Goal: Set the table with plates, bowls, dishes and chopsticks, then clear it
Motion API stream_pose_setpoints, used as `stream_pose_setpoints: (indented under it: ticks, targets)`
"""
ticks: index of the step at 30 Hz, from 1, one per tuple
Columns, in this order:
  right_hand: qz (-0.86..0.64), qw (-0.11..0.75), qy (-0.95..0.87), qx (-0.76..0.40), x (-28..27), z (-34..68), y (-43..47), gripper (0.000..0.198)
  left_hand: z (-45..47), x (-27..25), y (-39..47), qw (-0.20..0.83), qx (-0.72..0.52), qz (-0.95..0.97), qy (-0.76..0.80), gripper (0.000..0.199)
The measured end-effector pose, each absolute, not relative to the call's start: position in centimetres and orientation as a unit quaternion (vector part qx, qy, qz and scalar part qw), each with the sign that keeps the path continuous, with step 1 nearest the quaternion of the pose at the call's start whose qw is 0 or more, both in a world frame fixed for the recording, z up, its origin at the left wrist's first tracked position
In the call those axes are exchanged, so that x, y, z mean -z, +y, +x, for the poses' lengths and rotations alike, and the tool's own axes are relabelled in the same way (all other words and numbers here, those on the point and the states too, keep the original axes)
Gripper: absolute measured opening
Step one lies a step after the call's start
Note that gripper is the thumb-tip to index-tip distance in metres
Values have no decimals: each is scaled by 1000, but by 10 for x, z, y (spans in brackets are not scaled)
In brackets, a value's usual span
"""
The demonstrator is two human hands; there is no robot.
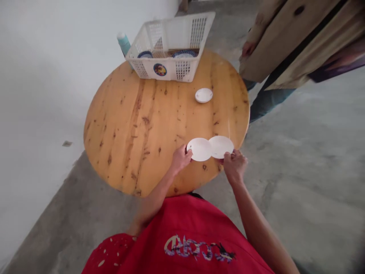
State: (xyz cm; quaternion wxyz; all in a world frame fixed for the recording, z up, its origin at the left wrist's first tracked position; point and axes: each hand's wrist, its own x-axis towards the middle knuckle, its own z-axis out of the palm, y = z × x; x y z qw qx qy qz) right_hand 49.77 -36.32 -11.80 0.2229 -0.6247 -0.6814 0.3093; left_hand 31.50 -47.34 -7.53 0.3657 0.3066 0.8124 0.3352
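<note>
Two small white plates are held side by side over the near right part of the round wooden table (119, 114). My left hand (181, 158) is closed on the rim of the left white plate (199, 149), thumb on top. Gripping the right white plate (221, 147) at its near edge is my right hand (235, 164), also with the thumb on top. The plates' inner edges meet or overlap slightly. Farther back on the table sits another small white dish (203, 95), perhaps a stack; I cannot tell how many.
At the table's far side stands a white plastic basket (171, 68) holding blue-patterned dishes (184, 54). A light-blue bottle (123, 42) is beside it. To the right, a person in a tan coat (273, 38) stands close to the table. A white wall (42, 76) runs along the left.
</note>
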Motion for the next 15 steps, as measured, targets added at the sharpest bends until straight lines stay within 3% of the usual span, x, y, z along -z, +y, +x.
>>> stream_pose_setpoints:
  ticks: [3, 10, 15]
  targets:
    - [-624, 194, -691, -309, 113, 492, -367, 30, 325, 75, -465, 362, -340, 324, 805, 16]
    - [-535, 173, -647, -514, 117, 481, -364, 36, 328, 81, -452, 342, -287, 336, 829, 17]
    - [-469, 135, -693, -531, 136, 475, -322, 40, 327, 98, -433, 344, -306, 314, 830, 24]
